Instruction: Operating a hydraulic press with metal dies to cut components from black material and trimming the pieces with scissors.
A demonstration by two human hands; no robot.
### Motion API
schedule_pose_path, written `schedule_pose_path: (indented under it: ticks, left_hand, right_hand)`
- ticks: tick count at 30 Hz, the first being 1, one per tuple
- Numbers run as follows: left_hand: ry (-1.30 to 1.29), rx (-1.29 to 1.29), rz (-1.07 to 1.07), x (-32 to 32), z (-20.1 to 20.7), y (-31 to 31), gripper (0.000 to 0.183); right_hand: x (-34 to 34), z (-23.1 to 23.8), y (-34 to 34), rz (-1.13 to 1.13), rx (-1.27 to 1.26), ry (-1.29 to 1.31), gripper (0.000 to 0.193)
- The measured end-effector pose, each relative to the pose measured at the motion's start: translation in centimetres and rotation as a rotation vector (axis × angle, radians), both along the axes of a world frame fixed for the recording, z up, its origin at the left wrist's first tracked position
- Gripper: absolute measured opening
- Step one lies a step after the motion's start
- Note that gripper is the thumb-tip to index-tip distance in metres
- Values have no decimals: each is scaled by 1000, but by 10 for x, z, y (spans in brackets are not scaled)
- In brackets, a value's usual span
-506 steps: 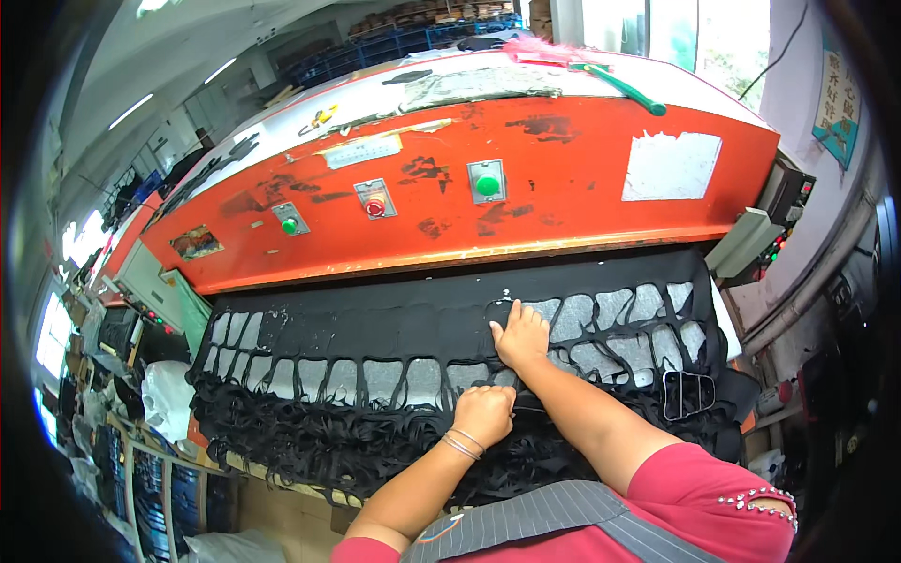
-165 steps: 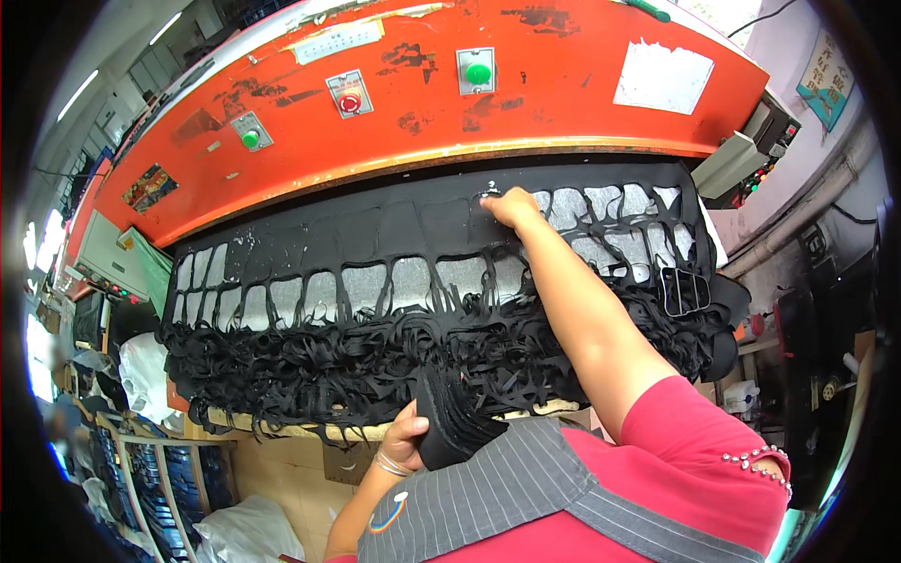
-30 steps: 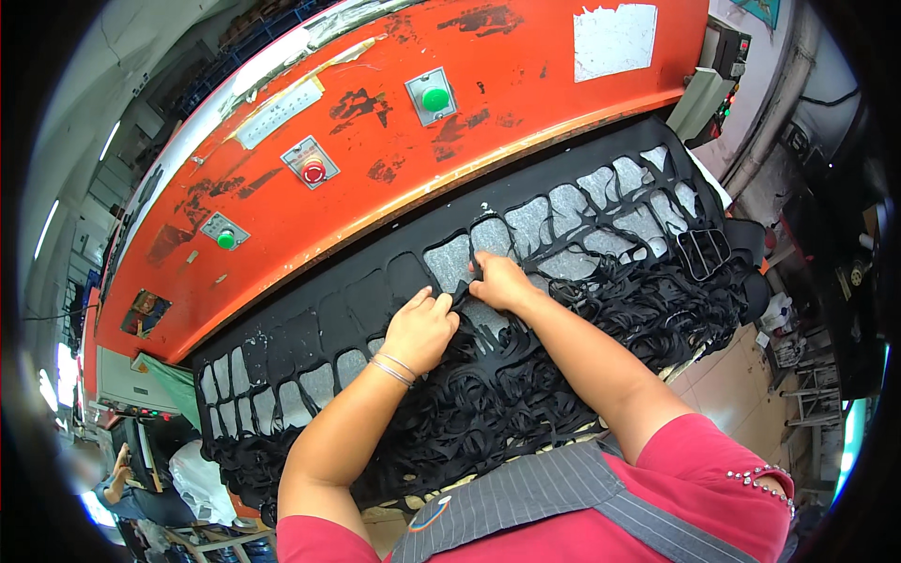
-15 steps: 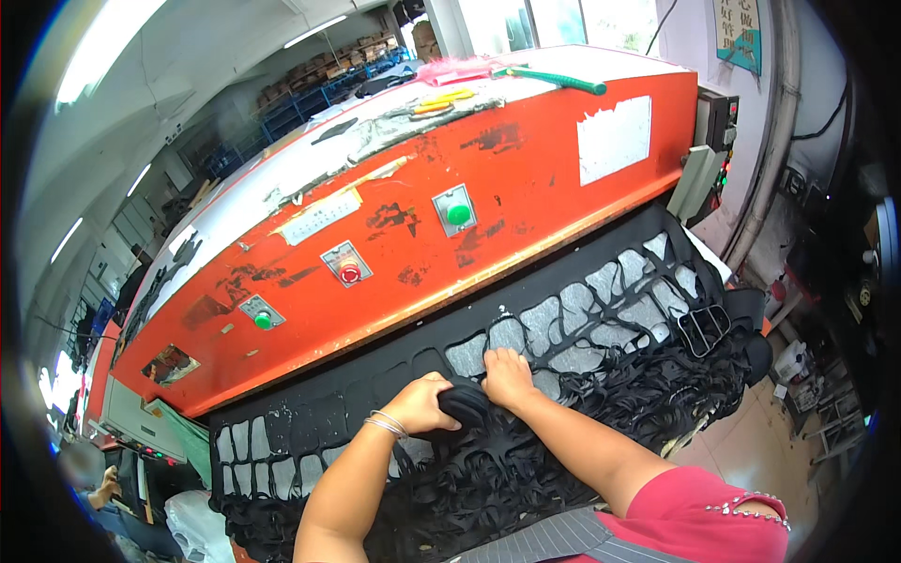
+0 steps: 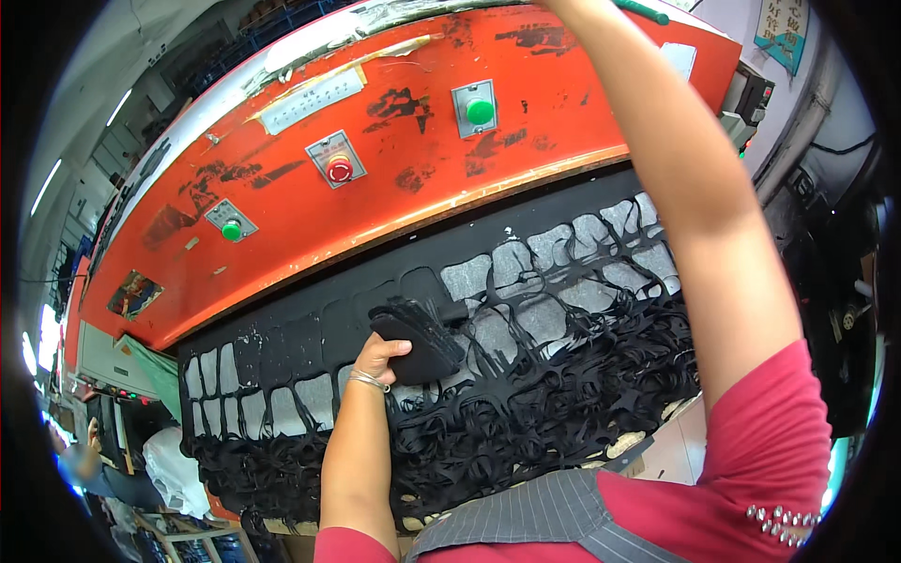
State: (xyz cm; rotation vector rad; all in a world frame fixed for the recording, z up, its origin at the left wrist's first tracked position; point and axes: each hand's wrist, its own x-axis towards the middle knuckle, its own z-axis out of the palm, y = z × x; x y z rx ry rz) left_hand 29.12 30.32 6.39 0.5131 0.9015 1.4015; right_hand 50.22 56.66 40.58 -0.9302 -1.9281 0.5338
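My left hand (image 5: 380,361) grips a stack of black cut pieces (image 5: 418,340), rounded in outline, with the thumb on the top one. The stack is over a black sheet (image 5: 282,338) with rows of rounded cut-outs. Grey shows through many of these, while others still look filled with black. Thin black strips (image 5: 526,394) lie tangled along the sheet's near side. My right arm (image 5: 694,178) stretches up across the orange machine's front toward its top. The right hand is cut off by the upper edge of the picture, so its fingers are hidden.
The orange machine (image 5: 404,178) spans the far side, with two green buttons (image 5: 480,112) and a red button (image 5: 339,168) on its front. A green rod (image 5: 643,10) lies on top. At left are a white plastic bag (image 5: 174,469) and another person's arm (image 5: 122,483).
My right hand has left the sheet and gone up past the upper edge. The left hand has moved slightly left and now lifts the black stack alone. The view has tilted downward.
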Motion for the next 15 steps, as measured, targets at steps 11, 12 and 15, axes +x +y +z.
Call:
schedule_pose_path:
  ticks: [11,12,15]
  left_hand:
    - [1511,301,172,51,40,-41,40]
    - [1453,326,172,54,47,-50,39]
    - [749,120,244,67,69,-114,43]
  right_hand:
    - [-5,-29,23,160,-5,-91,26]
    - [-5,-31,27,172,-4,-95,26]
    - [3,-37,42,209,-3,-104,27]
